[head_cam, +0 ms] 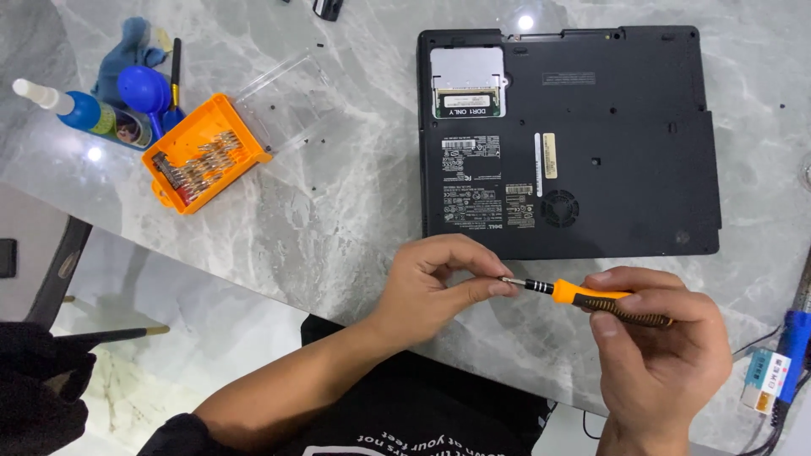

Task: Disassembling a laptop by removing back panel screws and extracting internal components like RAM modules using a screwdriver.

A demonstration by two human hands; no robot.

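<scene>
My right hand (667,355) grips an orange and black screwdriver (604,302) by its handle, held level over the table's near edge. My left hand (439,283) pinches the metal tip of the screwdriver between thumb and fingers. Just beyond both hands lies a black laptop (608,194) turned upside down, with a small cover removed at its top left showing a silver memory bay (467,80).
An orange bit case (203,152) with several bits lies open at the left, its clear lid (296,97) beside it. A blue bottle (84,111), blue blower (145,89) and cloth sit further left. Cables and a blue tool (790,346) lie at the right edge. Tiny screws dot the marble table (338,211).
</scene>
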